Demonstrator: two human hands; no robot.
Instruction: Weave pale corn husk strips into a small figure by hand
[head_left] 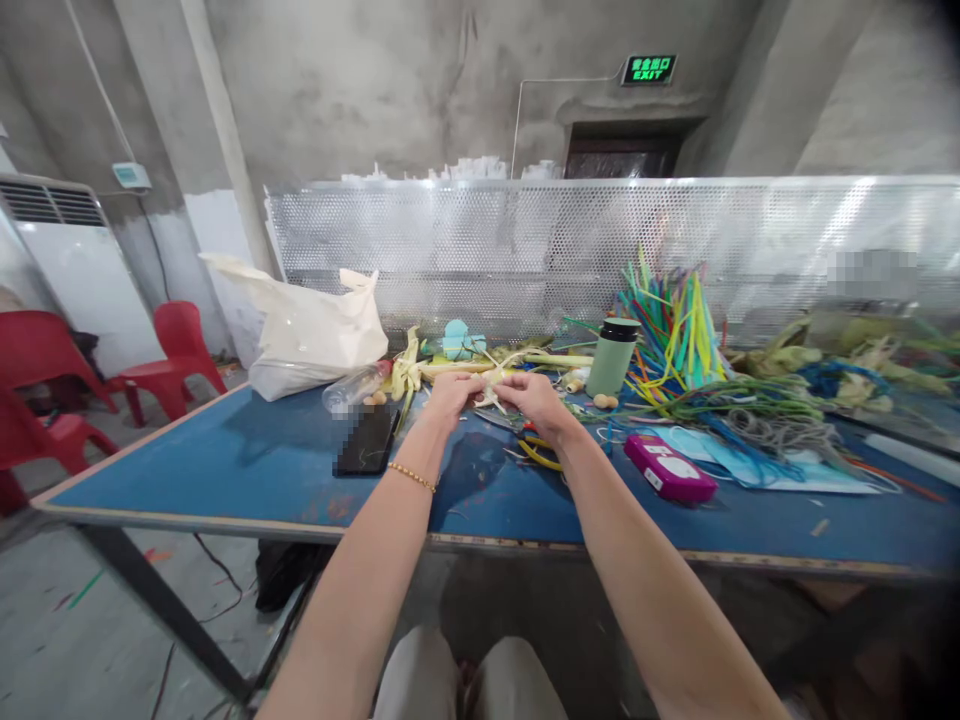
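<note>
Fingers of the left hand (451,396) and right hand (540,402) pinch a pale strip (491,394), held between them at the frame's centre, over the table (277,465); the step in hand looks like shaping or knotting it, though its finer folds are too small to tell; the next move probably calls for one hand to hold firm while the other draws gently, as the fibre could split; just below the right hand lie yellow-handled pliers (541,456); left of centre are a bag (319,335) and a phone (366,442); right of centre, a flask (611,365), bright cords (694,335) and a purple box (670,468); a mesh panel (465,235) backs the table, red chairs (180,350) stand at far left, and an exit sign (649,70) glows upper right.
</note>
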